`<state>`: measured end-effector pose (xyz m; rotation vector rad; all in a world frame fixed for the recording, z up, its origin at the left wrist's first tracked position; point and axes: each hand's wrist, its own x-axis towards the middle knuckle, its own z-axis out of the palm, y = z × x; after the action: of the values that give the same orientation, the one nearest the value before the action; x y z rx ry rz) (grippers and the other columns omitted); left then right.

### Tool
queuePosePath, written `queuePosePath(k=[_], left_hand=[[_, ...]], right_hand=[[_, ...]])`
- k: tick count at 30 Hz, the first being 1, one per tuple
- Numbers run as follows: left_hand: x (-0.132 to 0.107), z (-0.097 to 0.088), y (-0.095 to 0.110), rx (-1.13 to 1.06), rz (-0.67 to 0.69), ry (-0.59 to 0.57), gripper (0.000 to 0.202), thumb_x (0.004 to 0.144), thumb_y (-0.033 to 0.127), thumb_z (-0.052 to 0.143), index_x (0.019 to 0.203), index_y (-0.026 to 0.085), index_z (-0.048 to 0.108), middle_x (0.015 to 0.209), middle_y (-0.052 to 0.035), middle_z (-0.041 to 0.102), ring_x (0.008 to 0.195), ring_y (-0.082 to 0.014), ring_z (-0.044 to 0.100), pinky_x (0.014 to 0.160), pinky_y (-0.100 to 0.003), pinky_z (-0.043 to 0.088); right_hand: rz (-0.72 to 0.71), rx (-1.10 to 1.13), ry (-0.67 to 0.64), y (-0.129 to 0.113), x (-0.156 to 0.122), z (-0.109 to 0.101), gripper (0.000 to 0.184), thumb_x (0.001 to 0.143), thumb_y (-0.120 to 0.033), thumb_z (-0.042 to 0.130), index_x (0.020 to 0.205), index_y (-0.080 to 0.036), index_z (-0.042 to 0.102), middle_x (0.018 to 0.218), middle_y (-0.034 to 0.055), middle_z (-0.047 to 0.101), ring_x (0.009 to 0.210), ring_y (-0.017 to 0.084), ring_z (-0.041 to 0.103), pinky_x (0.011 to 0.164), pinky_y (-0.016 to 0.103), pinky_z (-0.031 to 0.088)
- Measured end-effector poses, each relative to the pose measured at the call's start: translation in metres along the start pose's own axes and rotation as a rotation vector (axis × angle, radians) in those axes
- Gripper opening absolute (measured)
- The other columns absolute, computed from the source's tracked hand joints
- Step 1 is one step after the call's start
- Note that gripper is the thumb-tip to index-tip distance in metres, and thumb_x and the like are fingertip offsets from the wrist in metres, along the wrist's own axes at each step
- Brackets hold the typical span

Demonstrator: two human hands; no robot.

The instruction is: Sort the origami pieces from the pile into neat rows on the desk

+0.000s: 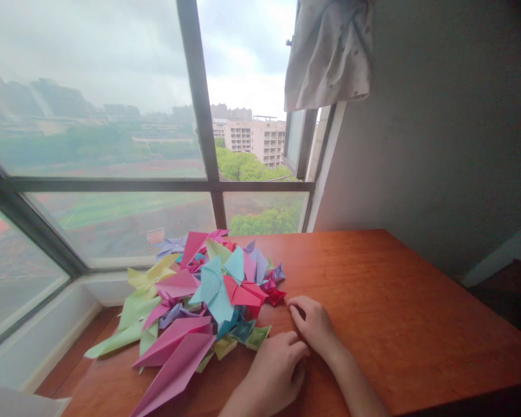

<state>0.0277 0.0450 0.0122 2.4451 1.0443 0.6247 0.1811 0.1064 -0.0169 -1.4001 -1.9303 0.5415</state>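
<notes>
Paper pile [212,286]; beside it, right hand [315,324] half-curled, unclasped; left hand [275,370] curled, grip unclear.

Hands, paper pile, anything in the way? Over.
Left hand and right hand loosely curled beside paper pile. Pile heaped on table. Window frame behind, possibly limiting far side.

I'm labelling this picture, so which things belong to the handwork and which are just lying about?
With the hands:
red folded paper, nearest the right hand
green folded paper, nearest the left hand
pink paper plane, in the same pile

Just about:
curtain
window frame
buildings outside
</notes>
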Motion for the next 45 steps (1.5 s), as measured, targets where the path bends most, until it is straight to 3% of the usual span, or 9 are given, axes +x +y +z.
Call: queuePosePath(k=[45], left_hand=[[-0.0006, 0.0000, 0.0014, 0.028, -0.005, 0.001, 0.020, 0.078, 0.007, 0.054, 0.089, 0.022, 0.061, 0.091, -0.0025, 0.067, 0.080, -0.0188, 0.061, 0.065, -0.025, 0.040]], right_hand=[[-0.005, -0.020, -0.013, 0.0035, 0.0005, 0.0009, 0.026, 0.088, -0.021, 0.046, 0.092, -0.021, 0.071, 0.093, 0.0058, 0.072, 0.085, 0.019, 0.066, 0.081, 0.030, 0.049]])
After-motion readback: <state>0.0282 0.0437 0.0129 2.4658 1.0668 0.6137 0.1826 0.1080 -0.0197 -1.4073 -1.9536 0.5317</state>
